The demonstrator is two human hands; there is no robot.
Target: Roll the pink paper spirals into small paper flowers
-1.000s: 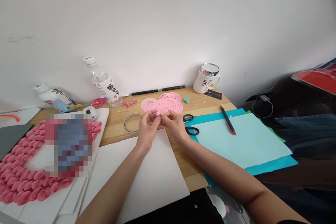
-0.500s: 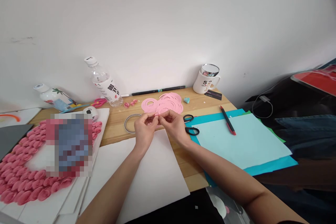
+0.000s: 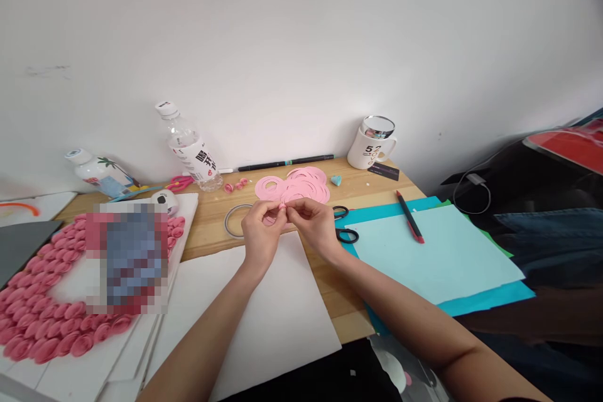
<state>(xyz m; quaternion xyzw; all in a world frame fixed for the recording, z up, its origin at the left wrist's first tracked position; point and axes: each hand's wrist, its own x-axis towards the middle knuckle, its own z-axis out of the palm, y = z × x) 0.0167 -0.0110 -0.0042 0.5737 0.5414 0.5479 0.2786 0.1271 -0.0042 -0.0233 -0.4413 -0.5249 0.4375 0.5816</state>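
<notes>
Fingertips of my left hand (image 3: 264, 230) and my right hand (image 3: 315, 226) meet over the front of the table, both closed in a pinch on a small pink paper strip (image 3: 282, 206). Much of the strip is hidden by the fingers. Just behind them lies a pile of pink paper spirals (image 3: 306, 185), cut in rings. Black-handled scissors (image 3: 347, 235) rest beside my right hand, their blades covered by it. A roll of tape (image 3: 227, 221) lies flat left of my left hand. Small rolled pink paper flowers (image 3: 229, 188) sit further back.
White sheets (image 3: 282, 301) lie under my forearms. At left is a board with rows of pink paper roses (image 3: 78, 344). Bottles (image 3: 193, 151), a black pen (image 3: 282, 163) and a mug (image 3: 367, 147) line the wall. Right are blue sheets (image 3: 424, 264) with a red-black pen (image 3: 409, 217).
My fingers have shifted slightly around the pink strip, both hands staying pinched together. The whole view has moved a little; the other things lie as before.
</notes>
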